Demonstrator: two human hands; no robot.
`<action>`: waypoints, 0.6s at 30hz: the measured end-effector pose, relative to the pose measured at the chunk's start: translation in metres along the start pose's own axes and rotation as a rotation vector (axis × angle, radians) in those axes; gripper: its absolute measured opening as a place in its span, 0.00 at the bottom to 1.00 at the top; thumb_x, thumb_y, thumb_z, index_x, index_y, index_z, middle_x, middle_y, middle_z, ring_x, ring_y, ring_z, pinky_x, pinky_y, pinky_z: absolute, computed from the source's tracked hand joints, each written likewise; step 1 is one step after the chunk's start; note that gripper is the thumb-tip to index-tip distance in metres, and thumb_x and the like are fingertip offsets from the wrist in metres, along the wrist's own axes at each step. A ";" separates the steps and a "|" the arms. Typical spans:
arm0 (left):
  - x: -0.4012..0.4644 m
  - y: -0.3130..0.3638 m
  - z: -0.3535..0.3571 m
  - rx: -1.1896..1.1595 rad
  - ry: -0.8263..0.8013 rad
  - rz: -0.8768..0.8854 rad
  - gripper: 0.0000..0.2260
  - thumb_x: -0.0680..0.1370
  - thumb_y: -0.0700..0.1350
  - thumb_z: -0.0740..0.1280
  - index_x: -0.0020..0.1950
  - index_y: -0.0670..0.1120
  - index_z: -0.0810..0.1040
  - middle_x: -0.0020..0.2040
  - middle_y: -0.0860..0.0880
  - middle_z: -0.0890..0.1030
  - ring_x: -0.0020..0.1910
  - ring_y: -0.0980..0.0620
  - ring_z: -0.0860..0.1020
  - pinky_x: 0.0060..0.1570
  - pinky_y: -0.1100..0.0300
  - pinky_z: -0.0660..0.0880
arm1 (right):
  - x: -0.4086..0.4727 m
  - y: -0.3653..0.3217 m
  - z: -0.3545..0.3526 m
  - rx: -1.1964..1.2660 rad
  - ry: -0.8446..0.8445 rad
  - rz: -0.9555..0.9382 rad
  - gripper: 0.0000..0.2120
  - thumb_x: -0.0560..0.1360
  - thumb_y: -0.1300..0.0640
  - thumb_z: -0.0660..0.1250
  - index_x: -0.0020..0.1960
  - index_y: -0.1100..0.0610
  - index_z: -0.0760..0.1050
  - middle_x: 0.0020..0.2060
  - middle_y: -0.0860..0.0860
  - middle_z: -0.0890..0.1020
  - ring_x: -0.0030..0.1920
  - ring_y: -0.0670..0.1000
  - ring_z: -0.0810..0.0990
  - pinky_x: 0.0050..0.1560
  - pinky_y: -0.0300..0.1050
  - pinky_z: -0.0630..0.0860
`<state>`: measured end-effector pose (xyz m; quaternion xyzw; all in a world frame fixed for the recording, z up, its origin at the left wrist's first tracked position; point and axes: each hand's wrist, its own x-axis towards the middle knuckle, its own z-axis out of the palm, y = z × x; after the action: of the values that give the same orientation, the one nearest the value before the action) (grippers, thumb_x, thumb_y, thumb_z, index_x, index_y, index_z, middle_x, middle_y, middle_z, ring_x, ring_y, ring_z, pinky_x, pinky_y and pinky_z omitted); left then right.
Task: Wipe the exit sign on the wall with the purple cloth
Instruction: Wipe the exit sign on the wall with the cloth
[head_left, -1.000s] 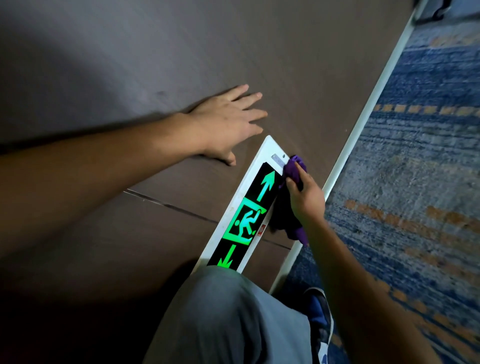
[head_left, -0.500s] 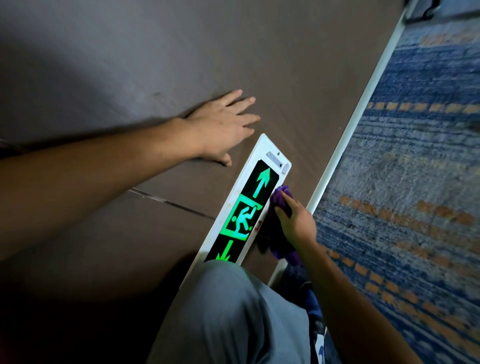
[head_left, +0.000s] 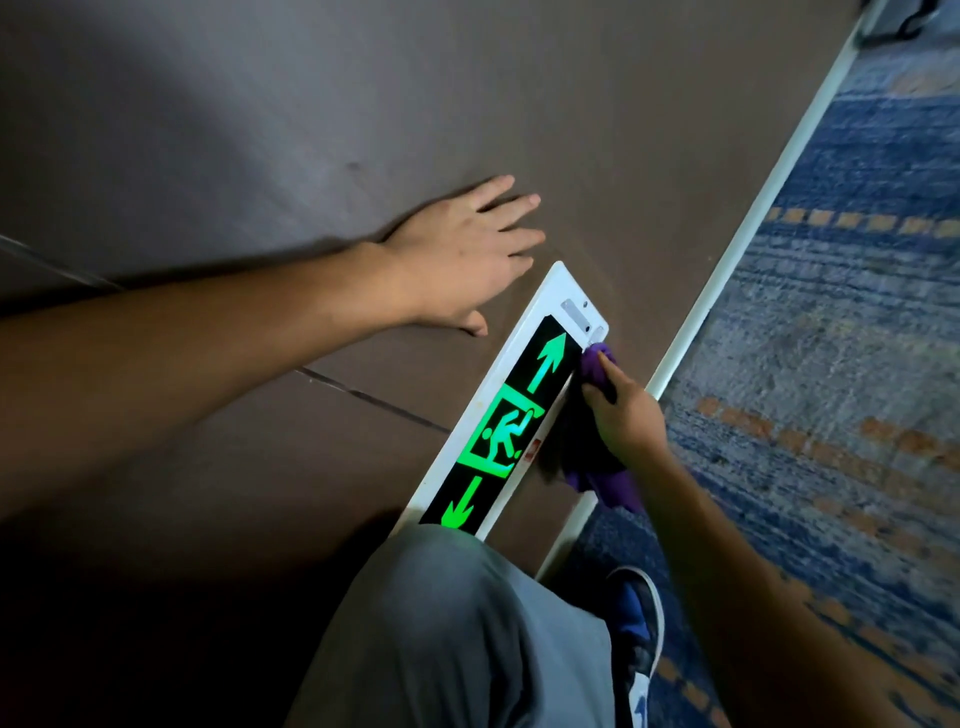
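Note:
The exit sign (head_left: 506, 415) is a long white-framed panel low on the brown wall, with glowing green arrows and a running figure on black. My right hand (head_left: 626, 415) is shut on the purple cloth (head_left: 597, 470) and presses it against the sign's right edge, fingertips near the upper arrow. The cloth hangs below my palm, partly in shadow. My left hand (head_left: 467, 260) lies flat on the wall above and left of the sign, fingers spread, holding nothing.
The brown wall (head_left: 363, 104) has a thin panel seam (head_left: 374, 397). A white skirting strip (head_left: 737, 239) meets blue and orange patterned carpet (head_left: 831, 364). My grey-trousered knee (head_left: 457, 623) covers the sign's lower end; a blue shoe (head_left: 636, 623) rests on the carpet.
My right hand slid the cloth down the sign's right edge, then back up toward the upper arrow. My left hand stayed flat on the wall.

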<state>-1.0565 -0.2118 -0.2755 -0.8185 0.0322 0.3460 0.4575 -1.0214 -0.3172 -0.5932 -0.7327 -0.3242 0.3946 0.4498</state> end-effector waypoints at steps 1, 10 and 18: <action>0.000 0.001 0.001 0.018 0.009 0.006 0.41 0.74 0.70 0.66 0.79 0.47 0.67 0.82 0.46 0.62 0.83 0.40 0.52 0.81 0.40 0.47 | -0.003 0.004 -0.002 -0.059 -0.041 -0.014 0.26 0.83 0.47 0.62 0.80 0.43 0.64 0.64 0.59 0.81 0.56 0.63 0.82 0.50 0.50 0.77; -0.020 0.007 -0.008 0.028 0.036 -0.159 0.41 0.73 0.68 0.69 0.79 0.46 0.67 0.82 0.46 0.62 0.83 0.37 0.51 0.79 0.33 0.47 | -0.009 -0.061 -0.046 0.220 0.294 -0.124 0.25 0.78 0.46 0.68 0.75 0.42 0.71 0.61 0.51 0.84 0.52 0.53 0.82 0.51 0.42 0.75; -0.084 0.026 0.001 -0.021 0.130 -0.372 0.39 0.73 0.64 0.71 0.77 0.45 0.70 0.82 0.44 0.62 0.83 0.36 0.53 0.79 0.34 0.48 | -0.006 -0.126 -0.044 0.221 0.376 -0.208 0.22 0.79 0.47 0.67 0.73 0.41 0.74 0.68 0.46 0.80 0.63 0.50 0.80 0.55 0.37 0.69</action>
<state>-1.1305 -0.2476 -0.2445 -0.8356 -0.0936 0.2023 0.5021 -1.0017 -0.2915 -0.4635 -0.7024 -0.2635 0.2357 0.6178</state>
